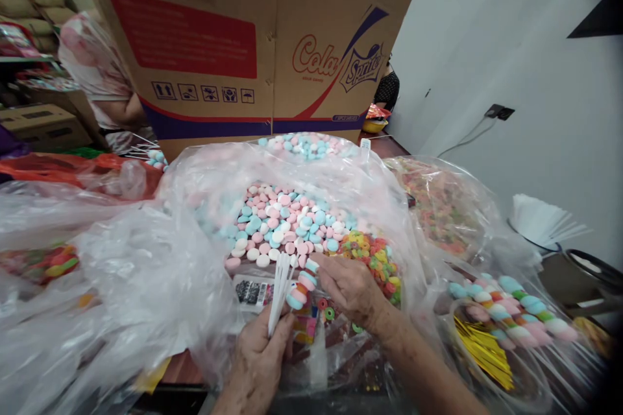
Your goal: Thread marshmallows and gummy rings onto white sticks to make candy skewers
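Note:
My left hand (260,353) is closed around a bunch of white sticks (281,285), one of them strung with pink, white and blue marshmallow candies (302,286). My right hand (353,288) pinches the top of that candy skewer, fingers pressed together at its tip. Both hands hover over the open mouth of a big clear plastic bag (204,175) filled with pink, blue and white marshmallow discs (282,224). Colourful sugared ring gummies (372,256) lie just beyond my right hand.
A large Cola/Sprite cardboard box (253,39) stands behind the bags. At right, a bowl (516,376) holds finished candy skewers (511,311) and gold twist ties (481,347). Another gummy bag (438,207) sits at right; crumpled plastic (97,285) at left. A person (97,71) stands far left.

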{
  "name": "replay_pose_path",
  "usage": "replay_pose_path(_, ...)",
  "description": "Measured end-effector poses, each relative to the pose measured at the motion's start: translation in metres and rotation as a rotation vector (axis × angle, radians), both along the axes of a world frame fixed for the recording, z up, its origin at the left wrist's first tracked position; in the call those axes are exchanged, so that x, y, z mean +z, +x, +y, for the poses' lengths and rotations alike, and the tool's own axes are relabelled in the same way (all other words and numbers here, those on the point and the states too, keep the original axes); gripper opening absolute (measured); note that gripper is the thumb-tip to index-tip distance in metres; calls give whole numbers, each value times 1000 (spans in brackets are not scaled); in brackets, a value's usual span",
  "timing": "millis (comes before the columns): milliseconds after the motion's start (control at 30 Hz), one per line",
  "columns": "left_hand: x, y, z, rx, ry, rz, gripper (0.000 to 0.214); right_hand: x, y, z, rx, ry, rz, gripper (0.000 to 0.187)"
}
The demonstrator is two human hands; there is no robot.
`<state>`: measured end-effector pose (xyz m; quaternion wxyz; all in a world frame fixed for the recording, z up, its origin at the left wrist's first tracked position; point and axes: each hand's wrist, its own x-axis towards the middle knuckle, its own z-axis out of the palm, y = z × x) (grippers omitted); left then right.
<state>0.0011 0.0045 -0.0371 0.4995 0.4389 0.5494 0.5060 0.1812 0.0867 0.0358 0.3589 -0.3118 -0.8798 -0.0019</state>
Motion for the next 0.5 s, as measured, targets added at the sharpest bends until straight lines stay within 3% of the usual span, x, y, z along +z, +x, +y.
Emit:
replay_pose_path(100,1,-2,0,27,-38,-14,36,-2,-6,-5,3,10,-1,33)
replay_pose_path(300,-2,-11,5,-30,-72,17,39,2,-13,-11,-39,-113,-4,35)
replay_pose_path(500,15,-9,2,-19,-220,-71,42,5,-20,-18,-87,-142,78,41)
